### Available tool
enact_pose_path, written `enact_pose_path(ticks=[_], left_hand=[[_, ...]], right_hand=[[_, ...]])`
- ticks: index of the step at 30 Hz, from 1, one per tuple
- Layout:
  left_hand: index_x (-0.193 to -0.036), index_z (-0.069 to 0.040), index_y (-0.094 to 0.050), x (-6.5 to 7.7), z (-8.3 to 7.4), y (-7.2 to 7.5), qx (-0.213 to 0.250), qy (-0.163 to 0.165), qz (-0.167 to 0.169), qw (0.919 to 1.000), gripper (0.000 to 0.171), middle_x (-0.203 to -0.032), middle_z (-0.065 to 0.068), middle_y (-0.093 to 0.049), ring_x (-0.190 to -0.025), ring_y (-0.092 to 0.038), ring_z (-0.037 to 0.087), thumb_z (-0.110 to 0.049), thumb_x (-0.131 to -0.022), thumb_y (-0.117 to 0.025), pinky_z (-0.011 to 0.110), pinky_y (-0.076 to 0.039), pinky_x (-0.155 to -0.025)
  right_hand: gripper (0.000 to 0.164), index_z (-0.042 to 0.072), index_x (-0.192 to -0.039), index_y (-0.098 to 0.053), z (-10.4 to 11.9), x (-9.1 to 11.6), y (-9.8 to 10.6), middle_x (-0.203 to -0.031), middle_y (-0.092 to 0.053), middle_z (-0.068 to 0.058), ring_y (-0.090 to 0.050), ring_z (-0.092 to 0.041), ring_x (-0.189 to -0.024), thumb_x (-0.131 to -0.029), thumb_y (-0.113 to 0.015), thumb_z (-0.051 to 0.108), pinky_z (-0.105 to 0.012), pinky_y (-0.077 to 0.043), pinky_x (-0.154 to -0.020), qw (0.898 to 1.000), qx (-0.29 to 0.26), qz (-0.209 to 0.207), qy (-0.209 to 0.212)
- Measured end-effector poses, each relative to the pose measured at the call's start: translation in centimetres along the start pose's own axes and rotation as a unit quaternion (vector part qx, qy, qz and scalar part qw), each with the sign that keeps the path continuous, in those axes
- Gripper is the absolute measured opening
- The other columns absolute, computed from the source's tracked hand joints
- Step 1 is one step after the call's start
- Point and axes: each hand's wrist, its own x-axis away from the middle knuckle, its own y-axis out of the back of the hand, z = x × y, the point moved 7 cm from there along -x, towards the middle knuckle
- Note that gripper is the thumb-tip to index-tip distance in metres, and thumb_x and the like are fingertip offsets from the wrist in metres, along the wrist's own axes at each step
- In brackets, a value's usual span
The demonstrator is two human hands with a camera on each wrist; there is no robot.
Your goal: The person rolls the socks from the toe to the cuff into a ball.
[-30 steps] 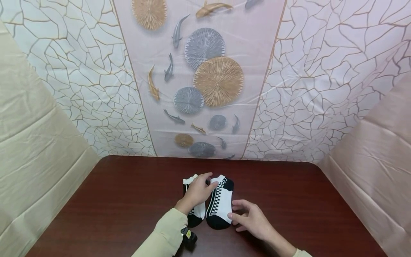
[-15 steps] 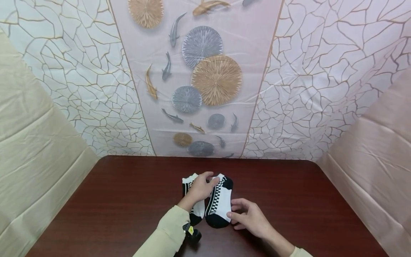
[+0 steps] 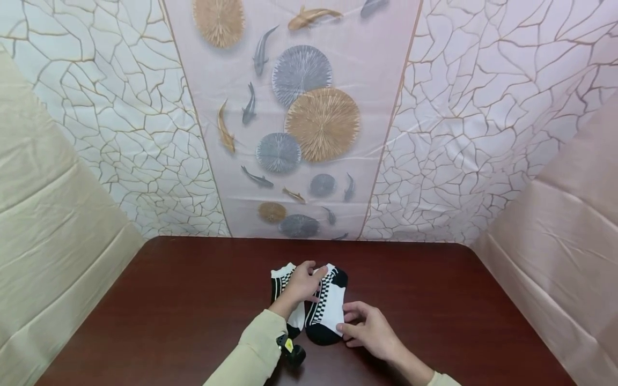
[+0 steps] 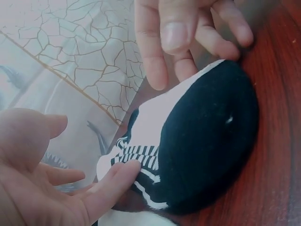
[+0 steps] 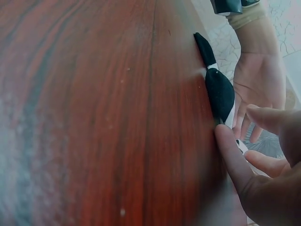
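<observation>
Two white ankle socks with black toes and heels and a checkered stripe lie side by side on the table. My left hand (image 3: pixel 301 284) reaches across the left sock (image 3: pixel 298 317), hiding its middle, and its fingers are at the left edge of the right sock (image 3: pixel 334 308). In the left wrist view those fingers are spread and relaxed, the thumb by the checkered stripe. My right hand (image 3: pixel 372 331) is at the right edge of the right sock, fingers loosely bent and thumb apart from them. One of its fingertips meets the edge beside the black toe (image 5: pixel 220 94) in the right wrist view.
The dark red wooden table (image 3: pixel 193 300) has its far edge against a patterned cloth backdrop (image 3: pixel 309 123). Beige padded panels (image 3: pixel 53 230) slope in at both sides. A small black camera (image 3: pixel 293 354) is strapped at my left sleeve.
My left hand has shifted slightly right, further over the right sock's near-left edge. My right hand stays at the sock's right edge. The head view has shifted a little.
</observation>
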Motion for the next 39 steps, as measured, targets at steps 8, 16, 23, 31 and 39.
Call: enact_pose_path(ticks=[8,16,23,31,39], left_hand=[[-0.151,0.004,-0.034,0.0,0.1,0.1,0.024,0.016,0.001,0.9996,0.067,-0.142,0.026,-0.042,-0.091,-0.065,0.029,-0.034,-0.103,-0.059,0.037,-0.059,-0.062],[-0.151,0.005,-0.033,-0.4,-0.1,0.1,0.031,0.026,0.013,0.9991,0.067,-0.145,0.028,-0.04,-0.092,-0.065,0.031,-0.034,-0.103,-0.058,0.037,-0.059,-0.062],[-0.152,0.004,-0.032,-0.3,-0.1,-0.1,0.022,0.037,0.022,0.9988,0.066,-0.146,0.028,-0.04,-0.094,-0.065,0.031,-0.031,-0.103,-0.059,0.038,-0.059,-0.064],[-0.151,0.006,-0.033,-1.0,0.2,-0.4,0.011,0.043,0.029,0.9986,0.063,-0.141,0.027,-0.046,-0.092,-0.065,0.03,-0.026,-0.103,-0.058,0.037,-0.059,-0.061],[-0.146,0.007,-0.042,-1.4,0.3,-0.7,-0.015,0.051,0.031,0.9981,0.059,-0.133,0.022,-0.053,-0.087,-0.064,0.026,-0.027,-0.102,-0.06,0.035,-0.058,-0.059]], right_hand=[[0.045,-0.013,-0.125,-0.055,-0.1,-0.1,-0.1,-0.094,-0.063,-0.013,-0.069,-0.026,-0.069,-0.086,-0.075,-0.002,-0.041,-0.059,-0.06,1.0,0.007,-0.006,-0.001],[0.042,-0.013,-0.122,-0.057,0.1,-0.5,-0.1,-0.092,-0.061,-0.014,-0.068,-0.026,-0.066,-0.084,-0.074,-0.008,-0.041,-0.059,-0.058,1.0,0.018,-0.016,0.006],[0.038,-0.011,-0.118,-0.059,0.0,-0.5,-0.2,-0.09,-0.06,-0.013,-0.067,-0.025,-0.065,-0.083,-0.075,-0.007,-0.041,-0.059,-0.056,0.999,0.027,-0.019,0.007],[0.032,-0.009,-0.115,-0.063,-0.1,-0.8,-0.2,-0.088,-0.058,-0.012,-0.067,-0.023,-0.063,-0.084,-0.072,-0.008,-0.039,-0.059,-0.056,0.999,0.035,-0.024,0.003],[0.031,-0.01,-0.114,-0.063,-0.2,-0.7,-0.3,-0.089,-0.058,-0.012,-0.065,-0.022,-0.061,-0.084,-0.069,-0.013,-0.041,-0.059,-0.055,0.999,0.023,-0.034,0.0]])
